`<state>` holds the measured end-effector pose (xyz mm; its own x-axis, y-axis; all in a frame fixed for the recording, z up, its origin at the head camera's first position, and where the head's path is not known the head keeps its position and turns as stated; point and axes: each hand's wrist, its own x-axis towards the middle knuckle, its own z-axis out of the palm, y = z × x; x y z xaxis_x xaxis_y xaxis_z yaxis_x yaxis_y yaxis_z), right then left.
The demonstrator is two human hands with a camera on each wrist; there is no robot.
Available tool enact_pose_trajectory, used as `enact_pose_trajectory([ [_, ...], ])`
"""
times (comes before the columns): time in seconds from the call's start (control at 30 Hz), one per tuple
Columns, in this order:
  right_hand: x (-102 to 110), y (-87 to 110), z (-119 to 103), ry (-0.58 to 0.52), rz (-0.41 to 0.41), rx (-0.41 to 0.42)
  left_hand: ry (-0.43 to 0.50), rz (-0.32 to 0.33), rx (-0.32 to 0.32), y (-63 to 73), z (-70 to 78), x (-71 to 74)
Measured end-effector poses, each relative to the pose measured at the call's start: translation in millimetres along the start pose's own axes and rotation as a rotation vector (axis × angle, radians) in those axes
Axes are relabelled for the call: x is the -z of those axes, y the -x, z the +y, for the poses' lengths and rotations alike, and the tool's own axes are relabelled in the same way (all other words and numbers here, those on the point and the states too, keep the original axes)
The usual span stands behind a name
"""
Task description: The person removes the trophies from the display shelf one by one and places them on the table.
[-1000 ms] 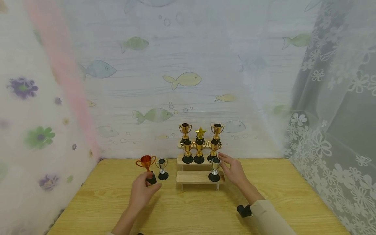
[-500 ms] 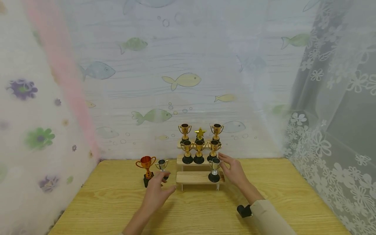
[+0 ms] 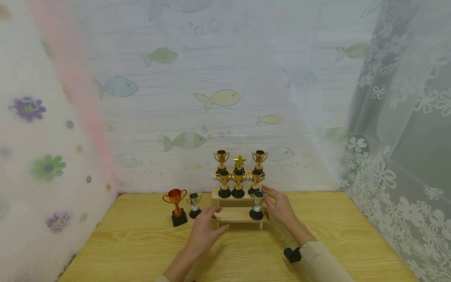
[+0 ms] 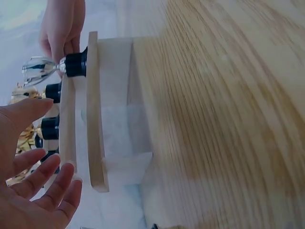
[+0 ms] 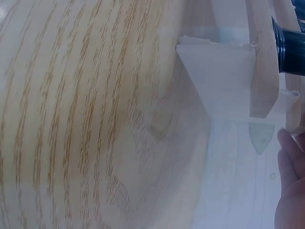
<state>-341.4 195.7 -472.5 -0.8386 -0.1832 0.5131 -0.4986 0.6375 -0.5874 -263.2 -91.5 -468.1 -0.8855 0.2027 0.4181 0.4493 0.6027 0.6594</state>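
Observation:
In the head view my left hand [image 3: 204, 234] is held with fingers spread at the left end of the stand's lowest step [image 3: 230, 215]. Nothing lies between its thumb and fingers. My right hand [image 3: 280, 207] is at the stand's right side, fingers fairly straight, fingertips by the middle step; whether they touch it I cannot tell. A silver trophy cup [image 3: 257, 200] stands on the right end of the lowest step. Several gold trophy cups [image 3: 224, 181] and a gold star trophy [image 3: 240, 161] fill the upper two steps. The left wrist view shows the left palm [image 4: 24, 205] apart from the step.
Left of the stand, an orange-bronze trophy cup [image 3: 177, 207] and another silver trophy cup [image 3: 194, 203] stand upright on the wooden table [image 3: 116, 243]. A black object [image 3: 292, 255] is beside the right sleeve. A fish-printed curtain [image 3: 218, 98] hangs behind.
My left hand has let go of the bronze trophy cup, which now stands upright, and has moved right past the silver cup to the stand. The right hand has stayed put.

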Motion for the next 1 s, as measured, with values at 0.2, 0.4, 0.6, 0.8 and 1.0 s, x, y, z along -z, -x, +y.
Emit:
enact_pose_trajectory([
  [0.2,-0.7,0.8,-0.9,0.006,-0.004,0.001,0.012,-0.020,-0.020,-4.8,4.0,-12.2],
  [0.4,0.3,-0.7,-2.0,0.010,-0.009,-0.007,0.014,-0.031,-0.029,-12.8,11.2,-23.3],
  [0.6,-1.1,1.3,-0.3,0.012,-0.009,-0.011,0.037,-0.066,-0.022,-19.6,18.9,-36.2],
  [0.8,-2.0,2.4,2.1,0.016,-0.007,0.000,0.053,-0.099,-0.029,-24.3,27.4,-46.5],
  [1.0,0.7,-1.0,1.1,0.015,-0.014,-0.003,0.103,-0.132,-0.009,-33.8,32.0,-54.9],
])
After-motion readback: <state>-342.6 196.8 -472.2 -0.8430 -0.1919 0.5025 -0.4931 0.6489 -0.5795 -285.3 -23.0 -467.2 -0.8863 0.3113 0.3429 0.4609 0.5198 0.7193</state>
